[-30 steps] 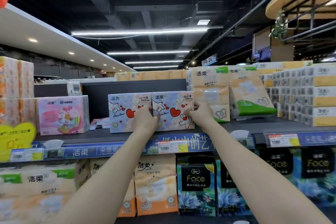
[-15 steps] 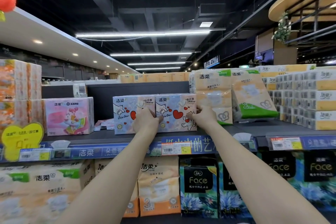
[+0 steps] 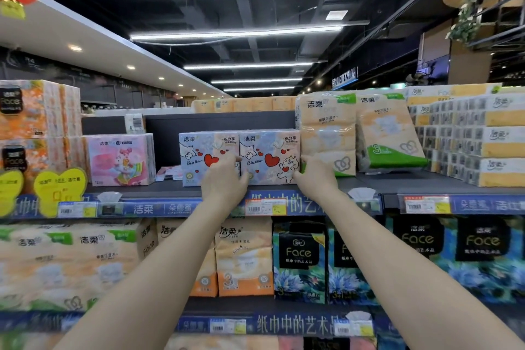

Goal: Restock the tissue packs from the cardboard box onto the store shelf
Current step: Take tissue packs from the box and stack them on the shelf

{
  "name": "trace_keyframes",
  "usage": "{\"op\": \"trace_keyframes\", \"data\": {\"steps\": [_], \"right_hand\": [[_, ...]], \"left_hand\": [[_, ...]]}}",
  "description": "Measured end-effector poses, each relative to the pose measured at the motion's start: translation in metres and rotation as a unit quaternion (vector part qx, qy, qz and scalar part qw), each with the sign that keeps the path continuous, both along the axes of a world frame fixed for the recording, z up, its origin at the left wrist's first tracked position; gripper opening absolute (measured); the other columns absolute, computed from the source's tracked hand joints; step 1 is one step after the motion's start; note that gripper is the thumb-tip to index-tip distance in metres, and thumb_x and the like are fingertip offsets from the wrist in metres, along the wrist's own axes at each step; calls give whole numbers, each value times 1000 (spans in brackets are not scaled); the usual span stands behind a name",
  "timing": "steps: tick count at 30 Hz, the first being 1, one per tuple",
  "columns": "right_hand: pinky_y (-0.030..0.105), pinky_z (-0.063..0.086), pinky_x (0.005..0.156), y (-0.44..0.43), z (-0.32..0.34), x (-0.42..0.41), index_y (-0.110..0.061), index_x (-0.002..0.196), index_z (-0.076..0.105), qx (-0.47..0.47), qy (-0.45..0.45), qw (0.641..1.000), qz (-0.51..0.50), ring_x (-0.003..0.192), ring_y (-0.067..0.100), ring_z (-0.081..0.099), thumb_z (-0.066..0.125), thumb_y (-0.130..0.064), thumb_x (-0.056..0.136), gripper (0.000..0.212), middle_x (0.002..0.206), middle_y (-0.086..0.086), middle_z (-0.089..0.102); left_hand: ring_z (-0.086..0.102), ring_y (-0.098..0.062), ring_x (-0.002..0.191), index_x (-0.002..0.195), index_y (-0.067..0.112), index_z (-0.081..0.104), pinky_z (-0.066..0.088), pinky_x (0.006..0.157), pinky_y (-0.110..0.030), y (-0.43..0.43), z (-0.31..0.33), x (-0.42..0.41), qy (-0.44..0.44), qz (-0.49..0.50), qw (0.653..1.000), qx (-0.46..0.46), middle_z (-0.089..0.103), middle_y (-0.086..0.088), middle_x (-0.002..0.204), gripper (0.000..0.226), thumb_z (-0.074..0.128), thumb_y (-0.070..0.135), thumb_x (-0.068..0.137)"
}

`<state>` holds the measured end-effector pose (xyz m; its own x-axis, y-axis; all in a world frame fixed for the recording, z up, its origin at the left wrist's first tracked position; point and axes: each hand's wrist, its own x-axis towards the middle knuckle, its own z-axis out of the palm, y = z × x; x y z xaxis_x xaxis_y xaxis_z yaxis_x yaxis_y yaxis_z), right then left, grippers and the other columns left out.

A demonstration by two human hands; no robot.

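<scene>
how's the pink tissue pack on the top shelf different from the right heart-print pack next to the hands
The pink pack has a cartoon character; the right heart pack has red hearts and a cat. The pink pack stands alone, untouched; the right heart pack abuts its twin, the left hand and right hand at its sides. Both stand upright on the top shelf.

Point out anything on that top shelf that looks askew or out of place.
The green-banded tissue pack leans tilted against the upright pack beside it, rather than standing square. Loose papers lie on the shelf in the gap left of the two heart-print packs. Everything else looks orderly.
</scene>
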<state>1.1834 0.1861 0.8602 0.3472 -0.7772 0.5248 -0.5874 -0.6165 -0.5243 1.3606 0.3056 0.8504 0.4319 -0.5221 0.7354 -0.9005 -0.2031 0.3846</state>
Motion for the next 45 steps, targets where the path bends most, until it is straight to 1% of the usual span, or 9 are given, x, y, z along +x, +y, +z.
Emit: {"op": "trace_keyframes", "data": {"steps": [3,14,20,24,27,31,35,38,45], "right_hand": [[40,54,95,18,-7,-11,-18,146,55,-27,45,999,13,124,29,60,57,-29,99,49,138,6,65],[39,39,114,116,-47,-102,-14,156,40,-67,143,987,-23,148,23,38,48,-21,106,52,161,6,41],[41,46,111,184,-128,-186,-14,155,40,17,236,969,-75,150,24,36,45,-23,108,49,162,5,39],[40,38,118,222,-192,-254,-12,160,31,106,302,942,-100,156,25,23,43,-22,110,53,169,7,26],[42,47,108,247,-237,-310,-9,156,38,164,304,931,-116,146,30,39,43,-21,109,48,161,11,38],[41,59,84,268,-295,-379,-16,148,51,254,293,912,-132,111,28,67,47,-26,105,45,136,7,64],[39,55,85,282,-346,-443,-14,127,63,309,281,895,-154,112,31,66,48,-24,101,32,128,9,66],[39,57,82,284,-391,-494,-14,136,60,356,274,878,-166,102,28,67,50,-28,101,39,127,9,68],[36,51,84,262,-461,-606,-9,134,60,437,254,844,-182,117,31,63,49,-31,101,41,131,10,63]], "left_hand": [[63,-25,112,135,20,61,51,86,-36,13,-4,-22,-62,5,997,39,70,-3,124,39,56,37,100],[59,-28,119,134,17,62,47,99,-42,82,-53,-115,-156,-104,978,87,66,-4,130,42,55,35,97],[56,-25,124,145,21,53,46,103,-39,139,-126,-188,-152,-156,960,179,60,-1,139,49,50,40,100],[57,-26,123,147,21,49,47,101,-39,164,-191,-242,-135,-193,932,277,59,-2,137,53,48,43,99],[58,-28,119,141,19,52,48,97,-40,182,-230,-288,-119,-223,910,329,60,-4,133,48,48,43,100],[58,-29,121,147,20,49,49,99,-41,195,-280,-351,-95,-262,888,366,59,-4,137,51,46,45,102],[57,-28,121,148,21,47,51,99,-42,193,-329,-416,-84,-290,852,427,56,-4,140,52,46,45,102],[57,-28,121,147,22,47,48,99,-41,185,-361,-465,-94,-299,828,465,56,-4,139,50,46,44,103],[52,-30,130,148,21,46,42,107,-41,162,-434,-566,-64,-264,781,563,54,-5,143,51,45,44,103]]}}
